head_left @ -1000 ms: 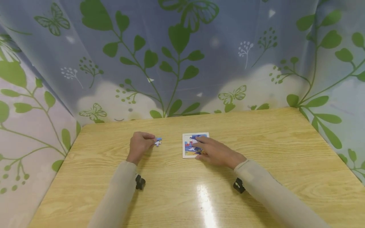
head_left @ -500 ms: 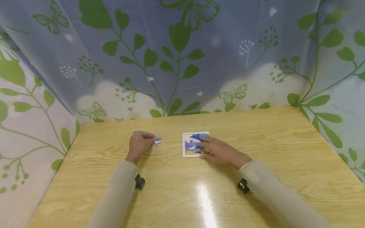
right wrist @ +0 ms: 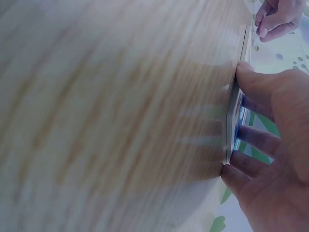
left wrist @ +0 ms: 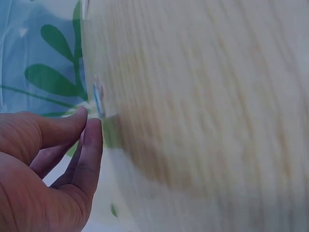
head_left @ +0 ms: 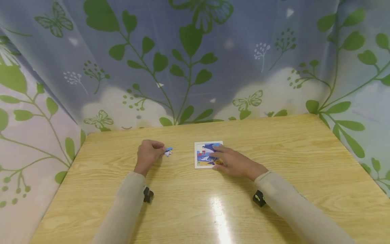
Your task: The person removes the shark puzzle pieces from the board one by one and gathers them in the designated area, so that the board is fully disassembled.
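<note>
Left of the puzzle, my left hand (head_left: 149,154) pinches a small blue-and-white jigsaw piece (head_left: 169,152) between thumb and fingers. In the left wrist view, the jigsaw piece (left wrist: 98,99) shows edge-on at the fingertips. A square jigsaw puzzle (head_left: 203,158) in a white frame lies flat on the table, with blue, red and yellow sea pictures. My right hand (head_left: 236,162) rests over its right side with fingers spread, hiding that part. In the right wrist view, the thumb of my right hand (right wrist: 275,130) is at the near edge of the frame and the fingers reach across it.
The wood-grain table (head_left: 182,203) reaches back to a curtain (head_left: 195,67) printed with leaves and butterflies, which also hangs at both sides. A black wrist camera (head_left: 148,195) sits under the left sleeve, another wrist camera (head_left: 259,198) under the right.
My right hand has slid slightly right across the puzzle, uncovering more of its picture. My left hand stays in place with the jigsaw piece, which has turned slightly.
</note>
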Demonstrator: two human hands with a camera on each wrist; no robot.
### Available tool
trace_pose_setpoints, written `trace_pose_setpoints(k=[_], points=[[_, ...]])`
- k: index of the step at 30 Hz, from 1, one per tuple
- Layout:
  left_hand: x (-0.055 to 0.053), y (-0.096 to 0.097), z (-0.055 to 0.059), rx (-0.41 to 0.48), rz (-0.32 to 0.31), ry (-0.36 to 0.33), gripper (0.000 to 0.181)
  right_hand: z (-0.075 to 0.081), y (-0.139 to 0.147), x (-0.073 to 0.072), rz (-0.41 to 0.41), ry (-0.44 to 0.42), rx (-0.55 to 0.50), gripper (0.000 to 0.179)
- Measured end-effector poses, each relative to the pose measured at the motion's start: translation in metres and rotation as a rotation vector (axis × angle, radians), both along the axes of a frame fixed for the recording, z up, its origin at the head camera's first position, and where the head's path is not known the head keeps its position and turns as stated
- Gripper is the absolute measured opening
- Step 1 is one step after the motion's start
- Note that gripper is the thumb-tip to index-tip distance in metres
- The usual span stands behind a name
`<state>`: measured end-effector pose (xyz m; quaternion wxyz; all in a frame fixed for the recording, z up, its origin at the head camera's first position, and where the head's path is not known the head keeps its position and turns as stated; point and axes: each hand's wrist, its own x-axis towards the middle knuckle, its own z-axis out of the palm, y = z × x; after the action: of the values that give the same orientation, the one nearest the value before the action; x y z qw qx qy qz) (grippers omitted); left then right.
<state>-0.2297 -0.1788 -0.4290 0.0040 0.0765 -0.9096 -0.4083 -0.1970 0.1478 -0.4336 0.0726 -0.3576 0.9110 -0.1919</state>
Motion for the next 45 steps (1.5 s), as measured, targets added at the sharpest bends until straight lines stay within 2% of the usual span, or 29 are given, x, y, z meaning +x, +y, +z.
trace_pose_setpoints(k=[6, 14, 22, 28, 33, 37, 45], points=[[0.001, 0.013, 0.006, -0.038, -0.096, 0.035, 0.017, 0.001, -0.002, -0.001, -0.004, -0.005, 0.007, 0.051], [0.002, 0.045, 0.011, -0.043, -0.219, 0.001, 0.022, -0.001, -0.004, -0.003, -0.004, -0.003, 0.005, 0.05], [0.002, 0.07, 0.007, -0.059, -0.341, 0.004, 0.025, -0.001, -0.006, -0.003, -0.01, -0.013, 0.009, 0.051], [0.003, 0.082, 0.004, -0.043, -0.384, -0.024, 0.028, -0.001, -0.006, -0.004, -0.013, -0.006, 0.012, 0.051], [0.003, 0.088, 0.004, -0.083, -0.418, -0.005, 0.028, -0.001, -0.006, -0.004, -0.015, -0.004, 0.009, 0.051], [0.003, 0.091, 0.003, -0.111, -0.413, -0.012, 0.025, 0.0, -0.005, -0.004, -0.02, -0.013, 0.012, 0.052], [0.002, 0.095, 0.005, -0.105, -0.407, -0.053, 0.024, 0.0, -0.002, -0.003, -0.025, -0.003, 0.012, 0.051]])
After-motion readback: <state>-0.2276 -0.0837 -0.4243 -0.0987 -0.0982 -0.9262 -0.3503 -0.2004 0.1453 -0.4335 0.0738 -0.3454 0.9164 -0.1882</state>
